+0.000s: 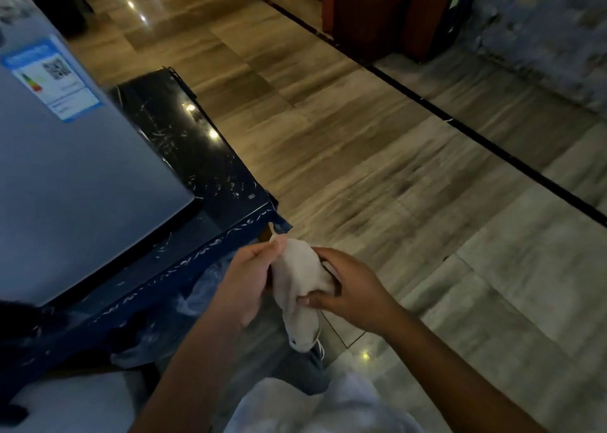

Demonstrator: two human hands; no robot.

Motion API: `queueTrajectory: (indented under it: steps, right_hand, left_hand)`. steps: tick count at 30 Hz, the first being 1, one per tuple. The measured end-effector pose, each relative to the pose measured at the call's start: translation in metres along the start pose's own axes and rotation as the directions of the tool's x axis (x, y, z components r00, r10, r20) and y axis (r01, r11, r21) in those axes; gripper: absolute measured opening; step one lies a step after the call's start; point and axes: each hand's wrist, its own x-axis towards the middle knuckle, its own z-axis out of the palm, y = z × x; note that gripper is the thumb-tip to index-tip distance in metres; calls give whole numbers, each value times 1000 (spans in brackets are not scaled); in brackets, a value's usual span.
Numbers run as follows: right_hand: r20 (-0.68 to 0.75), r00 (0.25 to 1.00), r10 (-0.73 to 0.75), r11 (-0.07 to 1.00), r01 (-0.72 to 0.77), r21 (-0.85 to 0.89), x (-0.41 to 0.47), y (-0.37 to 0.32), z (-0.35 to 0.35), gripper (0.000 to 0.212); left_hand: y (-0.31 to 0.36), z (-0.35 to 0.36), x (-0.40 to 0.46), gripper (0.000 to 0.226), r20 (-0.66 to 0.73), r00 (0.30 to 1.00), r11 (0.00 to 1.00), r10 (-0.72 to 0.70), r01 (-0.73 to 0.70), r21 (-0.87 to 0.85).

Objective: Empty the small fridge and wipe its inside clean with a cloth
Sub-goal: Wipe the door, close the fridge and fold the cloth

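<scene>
cloth held in both hands beside the fridge

the grey fridge fills the left of the view, seen from outside, with a blue-edged energy label on the face that shows. it stands on a dark, scratched worktop whose blue front edge runs down to the left. a crumpled clear plastic bag lies under that edge, just left of the left hand. striped stone floor spreads to the right, crossed by a black line, with brown furniture at the top.

the cloth hangs in front of the worktop corner. the left hand pinches its top end, and the right hand curls round its middle.

the fridge's inside is out of view, and its left part is cut off by the frame. the scene is dim and blurred; the label's print cannot be read.
</scene>
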Motion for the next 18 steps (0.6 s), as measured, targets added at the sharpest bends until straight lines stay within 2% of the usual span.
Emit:
queueTrajectory:
  steps: [2,4,7,8,10,13,14,16,18]
  right_hand:
    - [34,999,-17,990,22,-142,29,2,-7,48]
    - [77,994,-77,950,97,-297,55,-1,-13,47]
    - [136,980,-147,895,190,-404,95,-9,-25,48]
    - [149,977,-150,892,198,-406,108,-12,-31,46]
    - [157,977,-143,902,194,-386,134,-18,-44,42]
    - [150,981,-124,945,163,-284,175,-23,-62,33]
    - [151,982,-115,955,152,-256,189,-24,-66,32]
    - [177,980,-89,967,127,-219,217,-26,-71,33]
    - [224,972,-69,976,113,-188,245,-30,-72,39]
  left_hand:
    - [9,-9,24,31,18,999,999,-43,43,4]
    - [18,-17,46,33,11,997,996,-78,78,47]
    - [35,-31,77,65,25,999,987,-43,38,154]
    - [41,-37,85,70,21,999,983,-24,19,181]
    - [59,-46,97,65,39,999,975,34,-41,219]
    - [73,-64,114,28,72,994,985,78,-88,147]
    - [75,-70,120,28,67,993,989,101,-107,98]
    - [81,-80,129,52,80,985,985,154,-160,69]
    - [84,-88,138,61,124,980,966,154,-175,189]
